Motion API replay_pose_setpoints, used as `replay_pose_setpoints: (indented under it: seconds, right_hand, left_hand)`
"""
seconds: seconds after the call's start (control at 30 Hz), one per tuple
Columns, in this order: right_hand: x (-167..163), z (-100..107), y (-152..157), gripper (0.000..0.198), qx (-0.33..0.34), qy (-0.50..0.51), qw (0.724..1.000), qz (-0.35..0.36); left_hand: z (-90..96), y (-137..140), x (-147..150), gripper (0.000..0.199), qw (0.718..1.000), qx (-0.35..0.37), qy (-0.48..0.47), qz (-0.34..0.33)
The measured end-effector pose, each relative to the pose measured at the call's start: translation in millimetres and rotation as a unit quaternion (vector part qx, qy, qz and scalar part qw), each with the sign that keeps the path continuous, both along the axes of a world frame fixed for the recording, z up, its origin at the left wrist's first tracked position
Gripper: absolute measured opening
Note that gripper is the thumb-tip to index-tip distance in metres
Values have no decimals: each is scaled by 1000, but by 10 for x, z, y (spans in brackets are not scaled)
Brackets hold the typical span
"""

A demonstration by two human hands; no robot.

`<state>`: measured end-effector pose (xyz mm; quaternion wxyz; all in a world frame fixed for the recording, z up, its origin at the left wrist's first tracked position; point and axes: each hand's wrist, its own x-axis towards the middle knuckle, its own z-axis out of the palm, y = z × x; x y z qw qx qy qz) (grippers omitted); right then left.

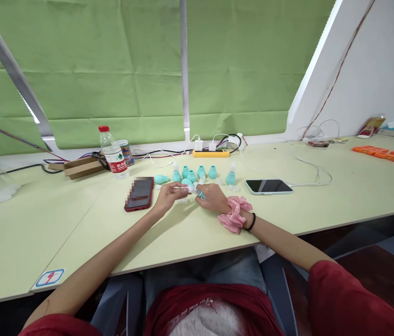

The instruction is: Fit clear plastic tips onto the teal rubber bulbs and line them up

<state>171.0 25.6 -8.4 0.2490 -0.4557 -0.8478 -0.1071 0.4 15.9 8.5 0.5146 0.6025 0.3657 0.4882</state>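
Observation:
My left hand point(169, 197) pinches a small translucent white tip point(190, 189) between thumb and fingers. My right hand point(213, 198) is closed around a teal bulb nasal aspirator point(201, 194), most of it hidden by the fingers. The clear nozzle of this aspirator points left and meets the white tip, or nearly so; I cannot tell whether they are joined. Just behind my hands several teal rubber bulbs point(212, 172) stand upright. One bulb with a clear nozzle point(231, 177) stands at the right, and another bulb point(161, 179) lies on its side. Small clear plastic pieces point(233, 188) are scattered among them.
A dark red-cased phone point(140, 193) lies left of my hands, a light-cased phone point(268, 186) to the right. Behind stand a water bottle point(114, 156), a can point(126, 151), a cardboard box point(84, 168) and a yellow power strip point(210, 153) with cables. Orange parts point(378, 153) lie far right.

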Motion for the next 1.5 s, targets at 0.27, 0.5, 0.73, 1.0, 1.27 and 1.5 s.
replay_pose_setpoints:
  seconds: [0.27,0.5,0.73,1.0,1.27,1.5]
  right_hand:
    - [-4,32,-46,24,28,-52,998,-26]
    - [-2,114,-68,26,-40,-63,997,25]
    - [13,141,-41,32,-167,55,969,172]
    - [57,150,-11,41,-293,142,919,224]
    - [132,281,162,27,-121,229,956,139]
    - [322,133,598,29,-45,269,962,4]
  left_hand:
    - [-52,48,-33,33,998,33,47,1]
    - [0,50,-114,32,990,69,119,-40]
    - [88,-27,-119,23,987,79,87,-107]
    - [53,-5,-65,31,988,99,110,-32]
    - [6,10,-57,43,957,184,222,21]
    - [-132,83,-128,40,753,347,556,59]
